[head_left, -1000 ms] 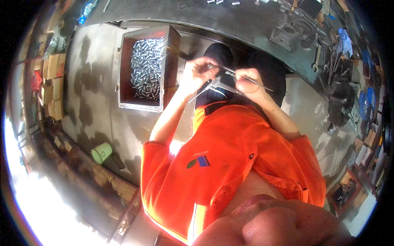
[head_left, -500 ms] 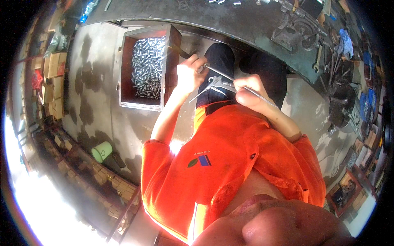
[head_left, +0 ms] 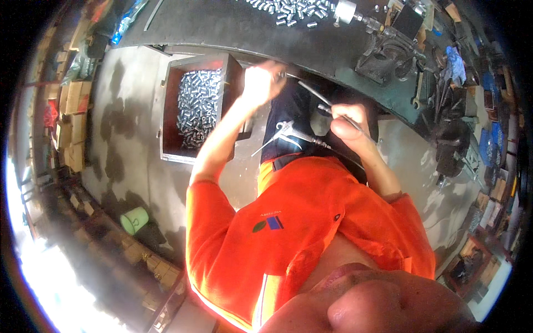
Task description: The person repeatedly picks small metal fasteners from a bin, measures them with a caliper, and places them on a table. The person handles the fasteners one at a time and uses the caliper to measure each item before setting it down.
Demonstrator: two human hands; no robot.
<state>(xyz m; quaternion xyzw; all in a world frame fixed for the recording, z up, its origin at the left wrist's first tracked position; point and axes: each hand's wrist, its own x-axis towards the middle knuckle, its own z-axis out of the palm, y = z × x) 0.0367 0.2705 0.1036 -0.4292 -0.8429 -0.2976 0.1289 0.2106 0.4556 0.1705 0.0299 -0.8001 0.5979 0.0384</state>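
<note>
My left hand [head_left: 262, 82], washed out by bright light, is closed at the bench's front edge. A small round metal piece [head_left: 282, 75] shows at its fingertips; its exact kind is unclear. In my right hand [head_left: 350, 120], closed over my lap, is a thin metal rod [head_left: 315, 92], its free end pointing up and left, apart from my left hand. A small metal fitting [head_left: 323, 107] shows beside the right fingers; whether they grip it cannot be made out. Below, across my dark trousers, lies an air blow gun [head_left: 288, 132] with a thin nozzle and a coiled spring part.
To the left stands a box [head_left: 229, 83] holding many short metal sleeves [head_left: 199, 102]. More sleeves [head_left: 291, 10] lie on the dark workbench [head_left: 222, 25], near a clamp-like metal fixture [head_left: 383, 61]. Wrenches [head_left: 417, 97] are at the right. A pale green bucket [head_left: 134, 220] lies on the floor.
My left hand has come off the rod and moved toward the bench edge. The right hand has shifted slightly right with the rod. More of the bench top shows.
</note>
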